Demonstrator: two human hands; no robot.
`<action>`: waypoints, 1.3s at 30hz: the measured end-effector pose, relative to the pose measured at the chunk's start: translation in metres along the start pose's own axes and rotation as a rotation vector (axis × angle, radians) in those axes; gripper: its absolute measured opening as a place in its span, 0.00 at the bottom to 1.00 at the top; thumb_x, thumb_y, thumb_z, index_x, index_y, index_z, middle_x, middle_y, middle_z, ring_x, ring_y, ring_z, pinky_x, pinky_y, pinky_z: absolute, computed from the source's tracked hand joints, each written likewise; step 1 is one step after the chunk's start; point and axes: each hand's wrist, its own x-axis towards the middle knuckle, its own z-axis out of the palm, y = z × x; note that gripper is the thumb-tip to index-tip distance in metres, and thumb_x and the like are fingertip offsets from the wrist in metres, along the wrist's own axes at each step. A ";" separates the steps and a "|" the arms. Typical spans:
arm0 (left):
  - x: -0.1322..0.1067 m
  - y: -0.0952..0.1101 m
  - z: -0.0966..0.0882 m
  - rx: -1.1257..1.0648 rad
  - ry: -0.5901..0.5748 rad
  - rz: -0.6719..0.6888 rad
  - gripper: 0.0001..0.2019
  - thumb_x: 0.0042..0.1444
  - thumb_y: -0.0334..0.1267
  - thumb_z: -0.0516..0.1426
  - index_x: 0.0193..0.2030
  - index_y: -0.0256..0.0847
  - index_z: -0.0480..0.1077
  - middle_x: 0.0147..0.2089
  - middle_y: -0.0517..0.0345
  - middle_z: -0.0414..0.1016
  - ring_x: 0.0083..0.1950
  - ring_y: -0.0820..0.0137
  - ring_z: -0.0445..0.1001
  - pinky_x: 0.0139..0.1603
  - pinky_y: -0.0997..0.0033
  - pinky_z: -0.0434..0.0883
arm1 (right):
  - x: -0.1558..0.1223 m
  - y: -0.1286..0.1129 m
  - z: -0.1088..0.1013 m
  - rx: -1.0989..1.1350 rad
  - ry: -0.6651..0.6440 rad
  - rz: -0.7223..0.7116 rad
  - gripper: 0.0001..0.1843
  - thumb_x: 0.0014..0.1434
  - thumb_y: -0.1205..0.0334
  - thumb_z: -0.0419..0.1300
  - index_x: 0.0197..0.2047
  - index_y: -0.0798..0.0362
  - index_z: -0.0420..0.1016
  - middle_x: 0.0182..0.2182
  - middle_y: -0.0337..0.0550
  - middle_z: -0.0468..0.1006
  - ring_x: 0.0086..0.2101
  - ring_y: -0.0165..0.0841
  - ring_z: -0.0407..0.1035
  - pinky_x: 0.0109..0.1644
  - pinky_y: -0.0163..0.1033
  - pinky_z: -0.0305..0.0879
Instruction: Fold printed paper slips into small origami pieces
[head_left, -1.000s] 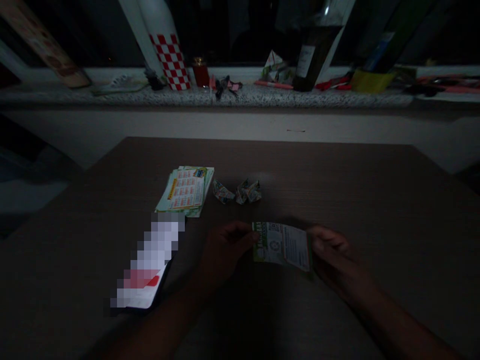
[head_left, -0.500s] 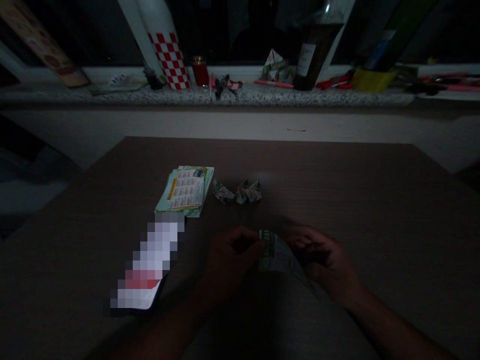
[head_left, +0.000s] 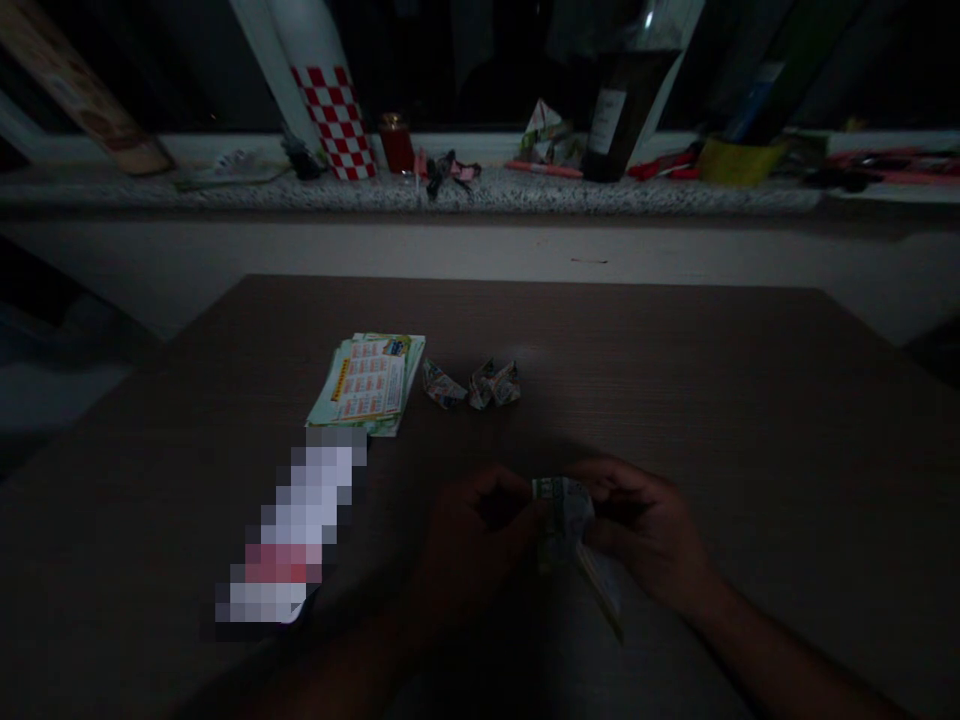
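The scene is very dark. My left hand and my right hand both pinch a small printed paper slip just above the brown table; the slip is bent over between my fingers, with one edge trailing down toward me. Beyond my hands lie two small folded paper pieces. To their left sits a stack of printed slips.
A blurred phone-like object lies on the table to the left of my hands. A stone windowsill behind the table carries a red-and-white checked container, a red jar, a dark bottle and clutter.
The slip was held flat by its two ends. My hands have come together, drawn nearer to me, and the paper is now bent over between them.
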 end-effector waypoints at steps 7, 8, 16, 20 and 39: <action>-0.003 -0.001 -0.002 -0.104 -0.105 0.016 0.08 0.49 0.38 0.62 0.29 0.36 0.72 0.24 0.62 0.70 0.25 0.77 0.65 0.26 0.81 0.62 | 0.000 -0.009 0.004 -0.196 0.111 -0.081 0.07 0.49 0.68 0.66 0.33 0.48 0.82 0.22 0.36 0.80 0.22 0.26 0.70 0.25 0.27 0.65; -0.004 -0.002 -0.003 -0.127 -0.131 0.022 0.08 0.51 0.39 0.62 0.30 0.36 0.73 0.25 0.62 0.71 0.26 0.77 0.66 0.27 0.80 0.63 | 0.000 -0.009 0.004 -0.222 0.120 -0.095 0.07 0.49 0.68 0.66 0.33 0.49 0.82 0.22 0.36 0.80 0.21 0.26 0.71 0.24 0.27 0.65; -0.005 0.001 0.000 -0.117 -0.133 -0.027 0.09 0.46 0.38 0.65 0.32 0.36 0.74 0.28 0.60 0.73 0.30 0.73 0.70 0.31 0.77 0.66 | -0.002 -0.010 0.005 -0.479 0.225 -0.240 0.02 0.48 0.65 0.68 0.29 0.50 0.81 0.17 0.35 0.77 0.18 0.28 0.69 0.20 0.30 0.66; -0.005 0.001 0.000 -0.040 -0.097 0.054 0.05 0.50 0.37 0.62 0.30 0.37 0.75 0.27 0.61 0.73 0.29 0.74 0.70 0.30 0.78 0.65 | -0.003 -0.011 0.004 -0.514 0.203 -0.262 0.04 0.47 0.63 0.69 0.29 0.50 0.81 0.18 0.37 0.78 0.19 0.30 0.70 0.21 0.32 0.67; -0.006 0.003 -0.009 0.181 -0.070 0.262 0.04 0.54 0.36 0.60 0.33 0.39 0.76 0.31 0.59 0.77 0.33 0.72 0.74 0.34 0.77 0.69 | -0.004 -0.016 0.001 -0.463 0.166 -0.194 0.01 0.49 0.64 0.67 0.28 0.50 0.80 0.22 0.39 0.81 0.22 0.32 0.74 0.24 0.33 0.72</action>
